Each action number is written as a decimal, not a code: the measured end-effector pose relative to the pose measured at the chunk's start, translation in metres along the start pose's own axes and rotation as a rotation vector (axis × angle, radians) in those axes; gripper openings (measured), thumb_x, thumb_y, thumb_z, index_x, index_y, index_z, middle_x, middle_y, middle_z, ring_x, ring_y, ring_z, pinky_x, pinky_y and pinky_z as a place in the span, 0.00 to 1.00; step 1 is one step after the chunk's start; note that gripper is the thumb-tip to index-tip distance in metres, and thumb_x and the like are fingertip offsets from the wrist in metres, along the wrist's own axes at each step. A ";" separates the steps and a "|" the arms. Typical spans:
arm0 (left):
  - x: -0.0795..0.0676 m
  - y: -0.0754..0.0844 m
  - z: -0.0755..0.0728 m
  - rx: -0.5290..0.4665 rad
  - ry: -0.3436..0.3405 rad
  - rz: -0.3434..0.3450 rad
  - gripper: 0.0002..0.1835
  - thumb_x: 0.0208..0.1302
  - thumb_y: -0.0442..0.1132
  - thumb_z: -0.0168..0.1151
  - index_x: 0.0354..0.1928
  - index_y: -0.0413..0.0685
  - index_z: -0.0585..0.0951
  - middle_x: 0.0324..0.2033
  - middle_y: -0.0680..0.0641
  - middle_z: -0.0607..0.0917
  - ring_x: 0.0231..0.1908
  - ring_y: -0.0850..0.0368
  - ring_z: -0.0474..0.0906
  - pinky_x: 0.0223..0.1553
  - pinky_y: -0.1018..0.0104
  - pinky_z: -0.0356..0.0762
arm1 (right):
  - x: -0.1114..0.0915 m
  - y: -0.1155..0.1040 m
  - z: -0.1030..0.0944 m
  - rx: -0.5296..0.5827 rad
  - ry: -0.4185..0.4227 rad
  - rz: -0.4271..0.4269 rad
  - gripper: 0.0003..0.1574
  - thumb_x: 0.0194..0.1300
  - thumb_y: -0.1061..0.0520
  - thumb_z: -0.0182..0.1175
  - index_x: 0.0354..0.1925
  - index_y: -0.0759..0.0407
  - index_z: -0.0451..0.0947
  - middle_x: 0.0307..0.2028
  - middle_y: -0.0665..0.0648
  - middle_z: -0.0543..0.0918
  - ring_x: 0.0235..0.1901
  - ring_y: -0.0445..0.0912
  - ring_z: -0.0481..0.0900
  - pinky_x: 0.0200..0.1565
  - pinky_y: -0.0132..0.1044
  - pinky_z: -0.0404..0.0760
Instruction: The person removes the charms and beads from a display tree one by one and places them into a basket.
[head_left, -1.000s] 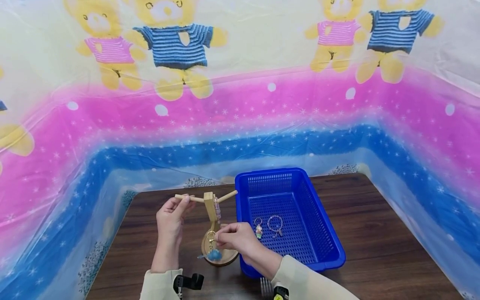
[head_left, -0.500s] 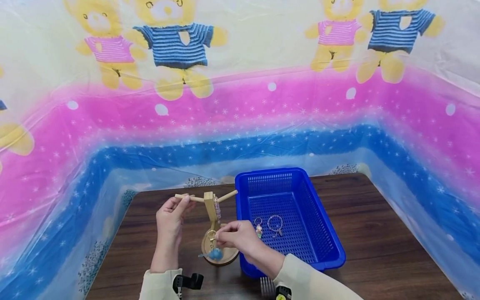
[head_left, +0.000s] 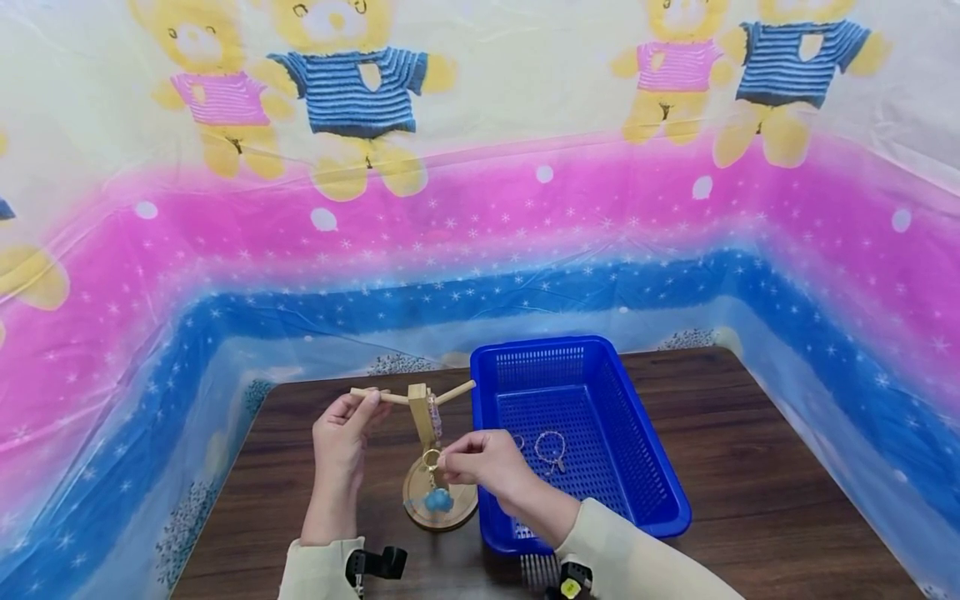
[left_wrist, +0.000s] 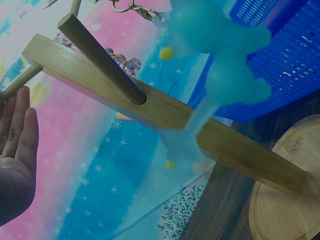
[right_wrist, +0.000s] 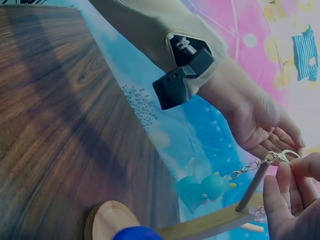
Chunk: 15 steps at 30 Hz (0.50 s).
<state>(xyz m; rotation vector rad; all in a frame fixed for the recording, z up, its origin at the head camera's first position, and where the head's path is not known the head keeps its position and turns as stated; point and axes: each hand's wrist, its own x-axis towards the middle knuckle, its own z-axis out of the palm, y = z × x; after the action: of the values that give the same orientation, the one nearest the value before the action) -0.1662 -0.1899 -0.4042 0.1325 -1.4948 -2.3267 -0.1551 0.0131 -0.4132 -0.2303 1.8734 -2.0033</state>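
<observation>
My left hand point(head_left: 341, 442) pinches the left peg of a wooden stand point(head_left: 422, 417) between thumb and fingers. My right hand point(head_left: 487, 462) pinches the gold clasp of a keychain in front of the post. From its chain hangs a translucent blue balloon-dog-like charm point(left_wrist: 195, 45), which looks apart from the stand's round base point(head_left: 420, 508). A front peg point(left_wrist: 102, 60) points toward the viewer; in the right wrist view its end is close to the clasp point(right_wrist: 275, 156). Whether the ring encircles it I cannot tell. A beaded bracelet point(head_left: 435, 412) hangs at the right peg.
Right of the stand is a blue plastic basket point(head_left: 652, 450). Inside lie a beaded bracelet point(head_left: 551, 447) and another ring, partly hidden by my right hand. The dark wooden table point(head_left: 750, 467) is backed by a printed cloth point(head_left: 480, 225).
My right hand has moved slightly up and to the right, taking the keychain with it. It now covers more of the ringed charm in the basket. My left hand stays on the peg.
</observation>
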 end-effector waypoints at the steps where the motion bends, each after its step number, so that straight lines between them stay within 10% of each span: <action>1: 0.000 0.000 0.000 -0.001 0.000 -0.001 0.19 0.71 0.23 0.58 0.28 0.53 0.86 0.27 0.58 0.91 0.31 0.68 0.89 0.41 0.75 0.90 | 0.000 -0.001 -0.001 -0.004 0.002 0.000 0.13 0.62 0.68 0.64 0.42 0.80 0.82 0.29 0.52 0.89 0.26 0.36 0.84 0.42 0.35 0.92; 15: -0.003 0.000 0.002 -0.013 0.003 0.039 0.11 0.67 0.27 0.66 0.29 0.50 0.85 0.28 0.57 0.91 0.33 0.67 0.89 0.41 0.75 0.90 | 0.005 -0.015 -0.026 -0.112 0.000 -0.015 0.12 0.63 0.66 0.65 0.41 0.77 0.83 0.28 0.49 0.87 0.27 0.37 0.84 0.43 0.36 0.92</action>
<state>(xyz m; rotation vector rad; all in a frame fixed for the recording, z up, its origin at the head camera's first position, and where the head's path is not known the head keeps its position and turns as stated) -0.1644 -0.1867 -0.4039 0.1027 -1.4677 -2.3036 -0.1715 0.0357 -0.4013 -0.2758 1.9916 -1.9095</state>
